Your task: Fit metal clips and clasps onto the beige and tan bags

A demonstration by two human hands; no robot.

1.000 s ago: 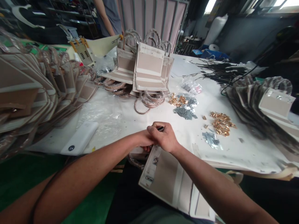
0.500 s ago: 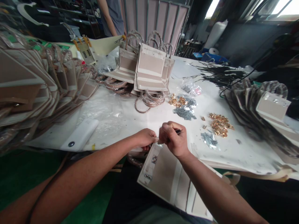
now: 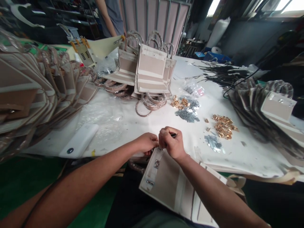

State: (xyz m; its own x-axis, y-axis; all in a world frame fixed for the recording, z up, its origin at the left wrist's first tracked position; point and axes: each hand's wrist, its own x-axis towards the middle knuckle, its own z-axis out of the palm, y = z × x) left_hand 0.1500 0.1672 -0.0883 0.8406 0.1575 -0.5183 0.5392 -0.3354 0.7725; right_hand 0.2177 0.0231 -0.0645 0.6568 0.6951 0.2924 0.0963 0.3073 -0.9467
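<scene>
A beige bag panel lies tilted across my lap, against the table's front edge. Two small metal fittings are set in the pale strip along its left side. My left hand is closed, thumb and fingers pinching the panel's upper corner. Right beside it, my right hand is wrapped in a fist round a dark-handled tool. Only the end of that handle shows; its tip, at the same corner, is hidden by my fingers.
Gold fittings and grey metal plates lie in piles on the white table. Stacked bags with wrapped handles stand at the left, back and right. A white device lies front left. Another person stands behind.
My right hand has shifted slightly left and down, closer to my left hand, and the tool handle has moved with it. The left hand stays at the panel's corner.
</scene>
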